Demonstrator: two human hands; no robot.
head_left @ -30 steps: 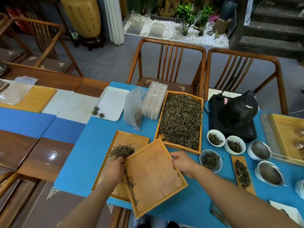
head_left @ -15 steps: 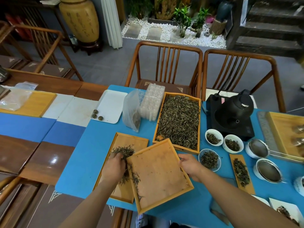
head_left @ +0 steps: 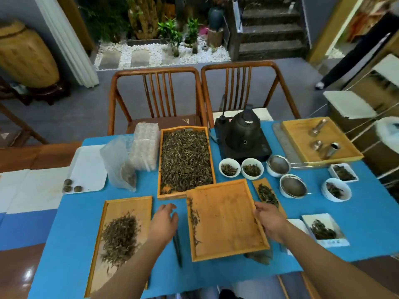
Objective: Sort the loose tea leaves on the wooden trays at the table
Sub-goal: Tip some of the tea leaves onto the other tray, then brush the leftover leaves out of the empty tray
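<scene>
1. A blue cloth-covered table [head_left: 71,229] carries everything, with two brown wooden spindle-back chairs [head_left: 157,98] pushed up to its far edge.
2. A long rectangular wooden tray heaped with dark loose tea leaves [head_left: 186,160] stands at the centre back, full from rim to rim.
3. A nearly bare rectangular wooden tray [head_left: 226,219] lies in front of it, its far edge just overlapping the full tray's near right corner; only a thin line of leaves runs along its left inner wall.
4. A third rectangular wooden tray [head_left: 127,206] lies to the left, apart from the other two, with a loose pile of tea leaves [head_left: 119,236] spread across its middle.
5. A black kettle on a black square base [head_left: 244,137] stands at the back, right of the full tray.
6. A white rectangular tray [head_left: 88,167] on the far left holds three small dark balls in its near corner.
7. A clear plastic bag [head_left: 117,165] stands between the white tray and the full tray.
8. The right hand [head_left: 268,221] clasps the right rim of the nearly bare tray, fingers curled over the edge.
9. The left hand [head_left: 164,223] hovers over the blue cloth between the two near trays, fingers spread and holding nothing.
10. Two small white round bowls of leaves [head_left: 230,168] stand just in front of the kettle base.
</scene>
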